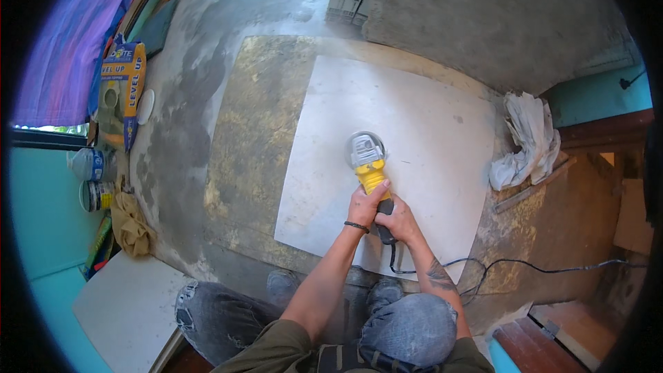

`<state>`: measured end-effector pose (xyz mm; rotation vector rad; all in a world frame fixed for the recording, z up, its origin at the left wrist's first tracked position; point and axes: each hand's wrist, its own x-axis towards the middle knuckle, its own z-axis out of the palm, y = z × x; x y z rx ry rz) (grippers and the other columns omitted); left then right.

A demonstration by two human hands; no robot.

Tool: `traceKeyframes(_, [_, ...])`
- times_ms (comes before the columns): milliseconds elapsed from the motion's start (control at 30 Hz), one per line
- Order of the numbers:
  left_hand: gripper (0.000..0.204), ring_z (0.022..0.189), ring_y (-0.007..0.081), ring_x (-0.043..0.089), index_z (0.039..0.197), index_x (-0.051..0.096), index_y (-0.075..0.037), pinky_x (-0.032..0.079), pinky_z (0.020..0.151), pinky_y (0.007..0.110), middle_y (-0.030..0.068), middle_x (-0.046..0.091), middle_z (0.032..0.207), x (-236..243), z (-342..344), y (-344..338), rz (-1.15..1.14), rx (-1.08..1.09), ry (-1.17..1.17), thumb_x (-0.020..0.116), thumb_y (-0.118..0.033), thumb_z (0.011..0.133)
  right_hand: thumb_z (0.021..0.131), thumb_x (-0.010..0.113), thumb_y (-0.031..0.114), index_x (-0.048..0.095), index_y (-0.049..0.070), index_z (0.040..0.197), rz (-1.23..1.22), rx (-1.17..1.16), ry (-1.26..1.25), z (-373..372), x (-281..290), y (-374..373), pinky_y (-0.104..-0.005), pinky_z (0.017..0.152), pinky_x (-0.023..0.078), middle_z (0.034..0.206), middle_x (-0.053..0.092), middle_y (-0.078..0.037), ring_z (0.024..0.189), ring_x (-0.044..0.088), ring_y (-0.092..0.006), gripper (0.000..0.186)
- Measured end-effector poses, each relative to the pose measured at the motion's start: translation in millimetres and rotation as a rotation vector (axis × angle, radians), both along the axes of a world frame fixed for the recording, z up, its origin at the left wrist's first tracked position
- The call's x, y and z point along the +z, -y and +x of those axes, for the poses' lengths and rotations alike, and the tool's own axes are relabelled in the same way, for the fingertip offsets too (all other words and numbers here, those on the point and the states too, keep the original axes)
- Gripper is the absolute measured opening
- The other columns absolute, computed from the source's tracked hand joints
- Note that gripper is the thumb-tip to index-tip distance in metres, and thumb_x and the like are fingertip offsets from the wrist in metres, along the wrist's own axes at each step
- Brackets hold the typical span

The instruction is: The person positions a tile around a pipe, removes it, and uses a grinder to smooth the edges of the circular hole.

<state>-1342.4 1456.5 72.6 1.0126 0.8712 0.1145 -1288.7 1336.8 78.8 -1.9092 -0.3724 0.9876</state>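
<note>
A yellow and grey angle grinder (371, 170) lies head-forward over a large pale tile (442, 131), its disc edge showing round the metal head. Wrapped round the yellow front part of its body is my left hand (364, 205), with a dark bracelet at the wrist. Behind it my right hand (399, 221) grips the dark rear handle. From the handle's end a black power cord (532, 263) loops over the tile and runs off to the right. Whether the disc touches the tile is hidden under the head.
The tile lies on a worn, stained board (252, 138). Crumpled white sacking (528, 141) sits at the right beside a wood strip. An orange and grey bag (131, 83), a clear water jug (88, 164) and a tan cloth (131, 228) line the left wall. Another pale panel (128, 304) lies lower left.
</note>
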Motion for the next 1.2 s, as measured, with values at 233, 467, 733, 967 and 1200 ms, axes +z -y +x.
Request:
traceKeyframes(233, [0.042,0.083,0.0106,0.059,0.107,0.062,0.0,0.048,0.075,0.026,0.0038,0.065,0.095,4.4,0.0,-0.3,0.016,-0.01,0.007,0.071,-0.035,0.087,0.064,0.073,0.032,0.057,-0.006,0.112,-0.033,0.015,0.001,1.4,8.9,-1.6,-0.0405,0.082,0.052,0.098,0.066,-0.025,0.093,0.066,-0.0377,0.063])
traceKeyframes(467, [0.041,0.083,0.01,0.059,0.107,0.062,-0.001,0.048,0.074,0.026,0.0029,0.065,0.095,-1.3,-1.9,-1.0,-0.009,-0.023,0.021,0.071,-0.035,0.087,0.065,0.073,0.032,0.057,-0.006,0.111,-0.045,0.018,0.049,0.7,14.2,-3.7,-0.0412,0.083,0.051,0.098,0.066,-0.026,0.095,0.065,-0.0393,0.062])
traceKeyframes(733, [0.04,0.083,0.0102,0.059,0.108,0.061,-0.002,0.048,0.075,0.025,0.0023,0.064,0.095,-4.2,-3.6,-1.3,-0.04,-0.017,0.037,0.071,-0.035,0.087,0.065,0.073,0.033,0.056,-0.007,0.111,-0.047,0.027,0.067,-0.6,14.5,-4.1,-0.0417,0.083,0.052,0.099,0.065,-0.027,0.096,0.065,-0.0401,0.064])
traceKeyframes(967, [0.039,0.084,0.0104,0.06,0.108,0.061,-0.002,0.048,0.075,0.026,0.0027,0.064,0.096,-7.2,-5.6,-0.6,-0.076,-0.011,0.059,0.07,-0.034,0.088,0.064,0.074,0.033,0.056,-0.006,0.111,-0.069,0.015,0.088,-3.0,12.7,-2.7,-0.0417,0.083,0.052,0.099,0.066,-0.027,0.094,0.065,-0.0395,0.063])
traceKeyframes(1200, [0.038,0.084,0.01,0.06,0.108,0.061,-0.001,0.049,0.075,0.026,0.0028,0.065,0.096,-1.6,-7.7,0.1,0.039,-0.042,0.022,0.069,-0.033,0.089,0.065,0.074,0.031,0.055,-0.005,0.115,-0.002,0.016,0.026,-4.0,6.6,0.4,-0.0411,0.083,0.052,0.098,0.066,-0.026,0.094,0.066,-0.0385,0.064])
